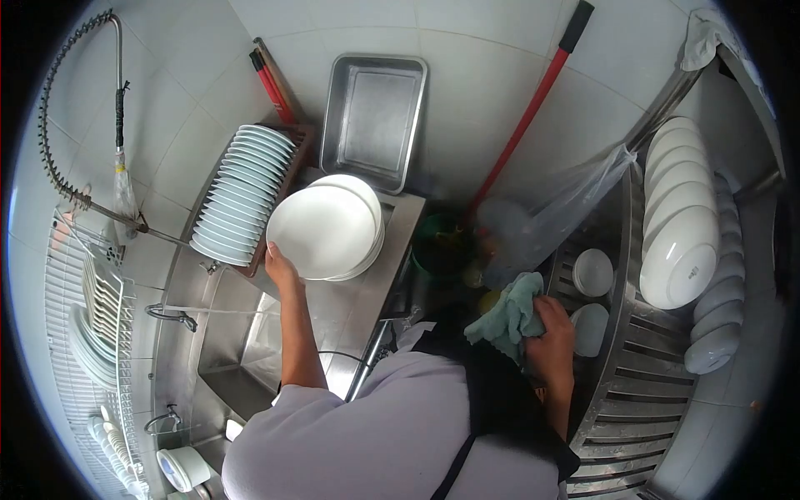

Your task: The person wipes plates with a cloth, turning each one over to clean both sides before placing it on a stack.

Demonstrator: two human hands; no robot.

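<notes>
Left of centre, the left hand (279, 267) has its fingers clamped on the near rim of a round white ceramic plate (321, 232), which sits tilted on or just over a stack of matching white plates (375, 229) (contact cannot be told from here) on the stainless steel counter (392, 279). Right of centre, the right hand (552, 337) is closed tight around a crumpled teal cloth (508, 315), beside the slatted steel drainer (633, 392). In my judgement, the plate wants laying flat and centred, rim over rim, and letting go only once it rests, since a one-handed edge grip on glazed ware slips easily. A wooden rack of upright pale plates (242, 192) stands at upper left.
</notes>
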